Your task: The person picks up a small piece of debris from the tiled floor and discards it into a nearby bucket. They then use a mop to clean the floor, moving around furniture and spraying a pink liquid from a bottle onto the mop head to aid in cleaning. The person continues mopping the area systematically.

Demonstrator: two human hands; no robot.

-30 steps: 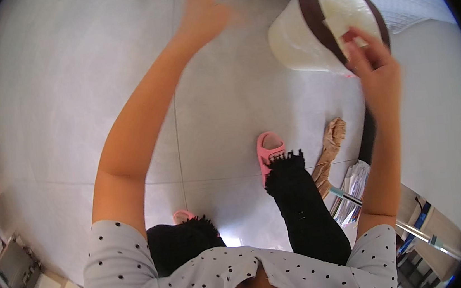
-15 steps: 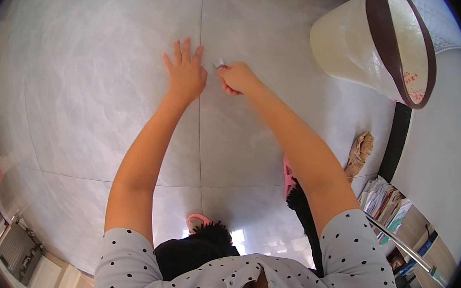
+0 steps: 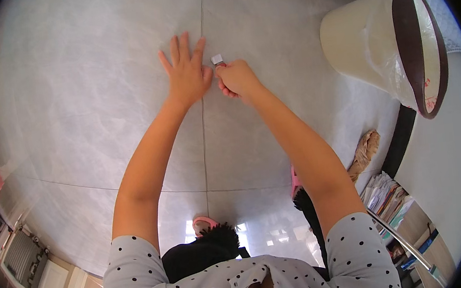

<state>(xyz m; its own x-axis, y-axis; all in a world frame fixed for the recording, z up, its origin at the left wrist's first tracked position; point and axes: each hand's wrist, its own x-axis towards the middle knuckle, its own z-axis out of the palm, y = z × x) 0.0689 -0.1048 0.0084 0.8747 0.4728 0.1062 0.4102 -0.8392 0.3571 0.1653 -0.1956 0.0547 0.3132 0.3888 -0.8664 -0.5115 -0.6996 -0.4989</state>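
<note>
The small tool [image 3: 218, 60] has a short, flat, pale silvery head with squarish edges and, just behind it, a narrow dark-red part. It is in the right hand [image 3: 239, 79], whose fingers are curled tightly around it; the head pokes out beyond the far left side of the fist, between the two hands and above the grey tiled floor [image 3: 95, 85]. The left hand [image 3: 185, 81] lies to the left of the tool, back upward, its fingers spread and grasping nothing, its thumb near the tool but apart from it. A tile seam [image 3: 204, 141] runs beneath the left hand.

The rest of the tool is hidden inside the right fist, so its full length cannot be made out. Whether its head or the left palm touches the floor is hard to tell. On the right, the bin [image 3: 352, 41] shows little of its inside.
</note>
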